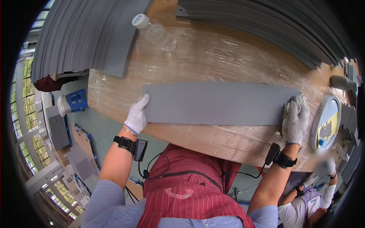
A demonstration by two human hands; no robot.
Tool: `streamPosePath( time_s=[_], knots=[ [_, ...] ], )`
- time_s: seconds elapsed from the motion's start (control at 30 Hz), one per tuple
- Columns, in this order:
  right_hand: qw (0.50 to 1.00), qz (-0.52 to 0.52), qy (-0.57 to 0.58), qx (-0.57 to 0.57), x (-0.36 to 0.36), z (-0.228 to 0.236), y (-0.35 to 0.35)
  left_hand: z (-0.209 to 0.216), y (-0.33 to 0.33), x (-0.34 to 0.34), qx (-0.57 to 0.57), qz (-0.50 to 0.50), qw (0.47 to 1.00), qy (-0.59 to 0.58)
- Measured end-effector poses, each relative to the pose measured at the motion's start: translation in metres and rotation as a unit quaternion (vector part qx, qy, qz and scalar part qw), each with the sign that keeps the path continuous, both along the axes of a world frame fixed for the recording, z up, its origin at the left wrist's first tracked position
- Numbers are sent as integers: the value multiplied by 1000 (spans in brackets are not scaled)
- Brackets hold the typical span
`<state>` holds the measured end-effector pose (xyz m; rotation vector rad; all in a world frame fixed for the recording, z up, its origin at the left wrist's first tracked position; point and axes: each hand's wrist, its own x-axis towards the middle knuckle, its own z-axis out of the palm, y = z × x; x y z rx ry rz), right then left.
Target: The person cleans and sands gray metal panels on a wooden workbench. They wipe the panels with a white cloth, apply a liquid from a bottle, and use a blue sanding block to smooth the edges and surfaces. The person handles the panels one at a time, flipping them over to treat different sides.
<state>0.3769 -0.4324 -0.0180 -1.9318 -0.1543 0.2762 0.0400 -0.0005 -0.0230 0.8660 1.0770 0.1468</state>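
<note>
A long, flat grey panel [216, 103] lies across in front of me, above the film-covered table [182, 64]. My left hand [137, 113], in a white knit glove, grips the panel's left end with the thumb on top and the fingers hidden underneath. At the other end my right hand [295, 118], gloved too, is closed over the panel's edge with the fingers bent. Greyish, crumpled material shows at those fingers; I cannot tell whether it is a rag or soiled glove fabric.
Grey panels are stacked at the back left [87, 34] and back right [258, 22]. A clear bottle [156, 33] with a white cap lies beyond my panel. At right is a round white-rimmed lid [327, 121]; a co-worker [311, 193] is lower right. A blue stool [77, 100] stands left.
</note>
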Motion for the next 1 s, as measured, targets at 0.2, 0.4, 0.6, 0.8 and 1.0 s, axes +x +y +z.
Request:
streamPosePath(
  time_s=[0.2,0.4,0.6,0.8,1.0],
  knots=[
    [843,66,-291,-448,-78,5,157,2,11,-14,-152,-3,984,-96],
    [839,307,-305,-329,-203,20,305,3,16,-15,-203,-38,965,-161],
    [780,562,-237,-138,-294,35,294,-12,39,-32,-352,-41,902,-246],
    [943,304,109,-81,-247,46,192,-5,36,-28,-243,-123,940,-206],
    [843,407,-207,-286,-315,47,231,41,32,-15,-153,-123,967,-159]
  ],
)
